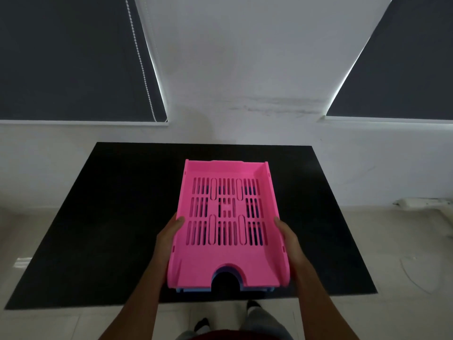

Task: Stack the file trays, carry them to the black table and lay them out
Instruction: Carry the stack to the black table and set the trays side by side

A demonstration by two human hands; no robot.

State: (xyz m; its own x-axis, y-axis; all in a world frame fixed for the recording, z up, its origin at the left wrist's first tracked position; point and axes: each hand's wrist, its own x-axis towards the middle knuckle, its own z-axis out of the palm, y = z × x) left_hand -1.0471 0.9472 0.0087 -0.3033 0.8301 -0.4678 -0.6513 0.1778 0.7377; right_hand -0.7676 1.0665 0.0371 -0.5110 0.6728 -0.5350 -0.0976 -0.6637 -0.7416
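A pink slotted file tray [226,263] tops a stack held over the middle of the black table [110,217]. Beneath it a blue tray [196,290] shows only as a thin edge along the near side and through the slots. My left hand [169,236] grips the stack's left wall, thumb on the rim. My right hand [286,235] grips the right wall the same way. Whether the stack rests on the table or hangs just above it I cannot tell.
The black table stands against a white wall [232,69] with dark window blinds at the left [73,57] and right [404,69]. Pale floor tiles [404,253] surround it. A white power strip [424,201] lies on the floor at the right. My feet show below.
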